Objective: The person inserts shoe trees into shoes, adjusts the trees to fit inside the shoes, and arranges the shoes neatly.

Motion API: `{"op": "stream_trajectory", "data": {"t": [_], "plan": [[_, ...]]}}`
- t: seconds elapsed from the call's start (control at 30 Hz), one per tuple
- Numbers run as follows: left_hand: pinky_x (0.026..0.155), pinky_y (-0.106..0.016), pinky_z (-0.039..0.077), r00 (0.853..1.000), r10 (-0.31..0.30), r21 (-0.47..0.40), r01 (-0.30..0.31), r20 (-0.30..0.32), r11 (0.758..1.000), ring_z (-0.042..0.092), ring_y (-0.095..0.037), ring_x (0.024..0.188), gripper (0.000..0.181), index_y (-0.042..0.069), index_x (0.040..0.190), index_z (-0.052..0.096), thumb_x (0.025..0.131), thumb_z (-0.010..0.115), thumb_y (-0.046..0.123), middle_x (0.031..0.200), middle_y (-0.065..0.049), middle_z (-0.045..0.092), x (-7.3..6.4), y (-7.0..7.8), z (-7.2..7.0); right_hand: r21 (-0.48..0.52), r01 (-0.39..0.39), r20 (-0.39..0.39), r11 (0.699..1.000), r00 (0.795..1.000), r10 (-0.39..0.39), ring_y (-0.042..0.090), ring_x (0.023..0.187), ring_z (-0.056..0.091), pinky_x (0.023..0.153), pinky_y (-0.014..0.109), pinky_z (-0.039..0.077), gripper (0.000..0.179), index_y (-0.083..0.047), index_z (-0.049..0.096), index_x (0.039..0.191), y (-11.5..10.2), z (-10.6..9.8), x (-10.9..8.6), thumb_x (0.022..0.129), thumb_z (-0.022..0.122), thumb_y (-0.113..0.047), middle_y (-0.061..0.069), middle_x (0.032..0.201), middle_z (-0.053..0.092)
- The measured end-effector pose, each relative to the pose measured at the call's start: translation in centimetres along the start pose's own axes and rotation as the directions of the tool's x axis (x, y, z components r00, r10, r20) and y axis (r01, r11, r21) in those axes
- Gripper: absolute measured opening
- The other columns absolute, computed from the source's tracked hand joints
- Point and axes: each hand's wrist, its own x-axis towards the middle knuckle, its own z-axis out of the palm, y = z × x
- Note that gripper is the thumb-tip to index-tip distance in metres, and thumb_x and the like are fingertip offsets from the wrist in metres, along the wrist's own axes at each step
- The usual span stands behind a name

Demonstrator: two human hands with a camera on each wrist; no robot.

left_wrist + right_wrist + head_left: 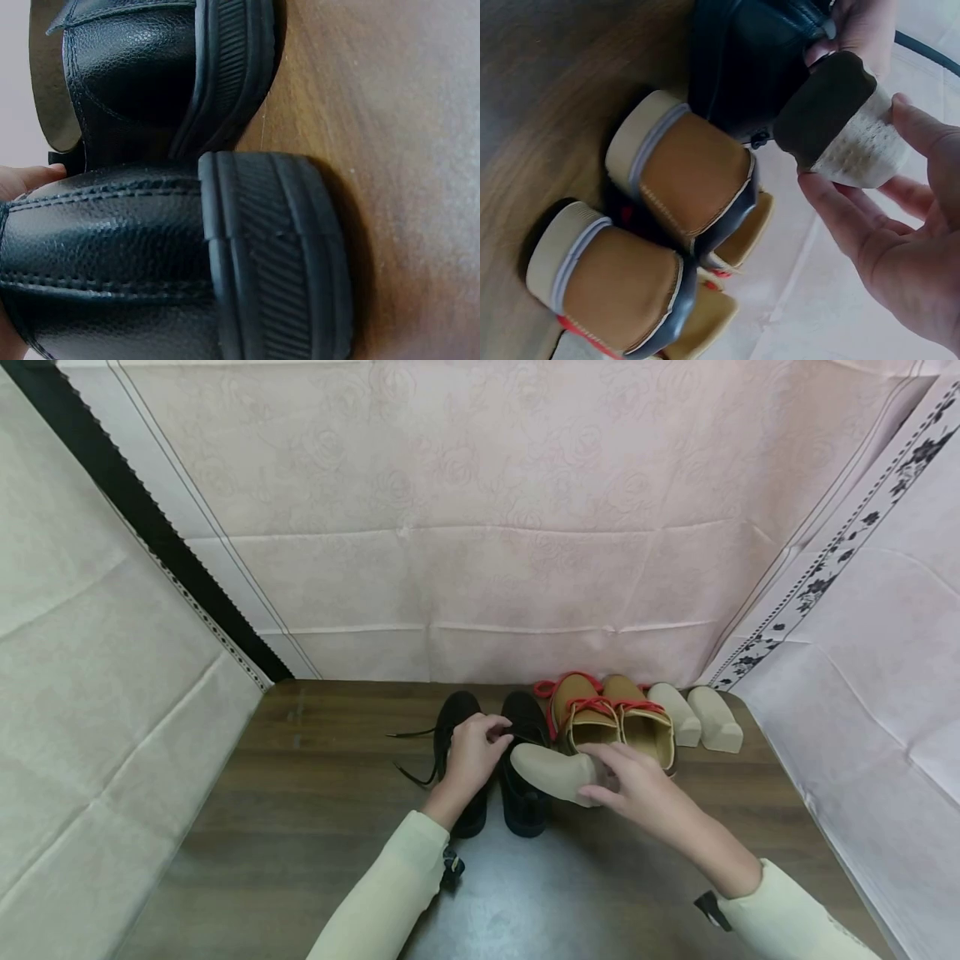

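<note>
A pair of black lace-up shoes stands on the wooden floor: the left black shoe (470,817) with loose laces, the right black shoe (524,810) beside it. My left hand (474,752) reaches across the left shoe and pinches the right shoe near its tongue, thumb and fingertips at the opening. My right hand (637,781) holds a cream, foot-shaped shoe insert (552,770) by its thick end, fingers and thumb on opposite sides. The insert's rounded tip lies over the right shoe's opening, hiding part of it. In the right wrist view, the insert's end (859,150) shows a rough face.
To the right stand two tan shoes (648,735) with red laces, heels towards me. Beyond them lie two more cream inserts (712,720). A pale cloth (480,585) hangs behind the shoes, with cloth walls on both sides. Wooden floor (315,827) spreads left of the shoes.
</note>
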Motion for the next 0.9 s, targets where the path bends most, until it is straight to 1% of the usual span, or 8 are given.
{"op": "stream_trajectory", "data": {"t": [0.13, 0.3, 0.43, 0.67, 0.9], "plan": [[0.073, -0.027, 0.058, 1.0, -0.003, 0.0, 0.003, -0.001, 1.0, 0.068, -0.012, 0.086, 0.016, 0.017, 0.107, 0.08, 0.091, 0.08, 0.016, 0.095, 0.0, 0.07, 0.0, 0.0, 0.1, -0.049, -0.029, 0.024, 0.998, 0.999, 0.031, 0.012, 0.078, 0.053, 0.064, 0.025, 0.047, 0.056, -0.01, 0.066, 0.135, -0.8, -0.2, 0.3, 0.086, 0.085, -0.03, -0.001, 0.09, 0.061], [0.073, -0.027, 0.058, 1.0, 0.002, 0.003, -0.002, -0.004, 1.0, 0.068, -0.012, 0.085, 0.016, 0.017, 0.107, 0.08, 0.091, 0.08, 0.015, 0.095, 0.0, 0.07, 0.0, 0.0, 0.1, -0.092, -0.022, 0.021, 0.995, 0.999, 0.024, 0.01, 0.073, 0.049, 0.062, 0.027, 0.045, 0.057, -0.007, 0.067, 0.135, -1.7, -0.4, 0.7, 0.086, 0.084, -0.031, 0.001, 0.086, 0.059], [0.073, -0.028, 0.058, 1.0, 0.008, 0.008, -0.008, -0.008, 1.0, 0.068, -0.013, 0.085, 0.016, 0.017, 0.107, 0.08, 0.091, 0.081, 0.015, 0.094, 0.0, 0.07, 0.0, 0.0, 0.1, -0.115, -0.021, 0.022, 0.993, 0.999, 0.024, 0.011, 0.072, 0.052, 0.063, 0.03, 0.048, 0.057, -0.006, 0.067, 0.135, -2.2, -0.5, 1.0, 0.087, 0.084, -0.031, 0.003, 0.09, 0.062], [0.074, -0.028, 0.058, 1.0, 0.008, 0.003, -0.008, -0.01, 1.0, 0.069, -0.013, 0.086, 0.016, 0.017, 0.107, 0.08, 0.091, 0.081, 0.015, 0.095, 0.0, 0.07, 0.0, 0.0, 0.2, -0.154, -0.022, 0.07, 0.988, 0.997, 0.033, 0.015, 0.073, 0.058, 0.065, 0.035, 0.054, 0.057, -0.004, 0.065, 0.137, -3.1, -0.4, 1.8, 0.089, 0.081, -0.032, 0.011, 0.098, 0.066], [0.074, -0.029, 0.058, 0.999, 0.025, -0.001, -0.025, -0.02, 1.0, 0.069, -0.014, 0.086, 0.016, 0.016, 0.106, 0.08, 0.09, 0.081, 0.014, 0.093, -0.001, 0.07, 0.0, 0.0, 0.1, -0.197, -0.023, 0.076, 0.98, 0.996, 0.038, 0.023, 0.083, 0.068, 0.072, 0.042, 0.06, 0.059, -0.005, 0.064, 0.139, -4.1, -0.1, 2.3, 0.09, 0.08, -0.034, 0.014, 0.104, 0.067]]}}
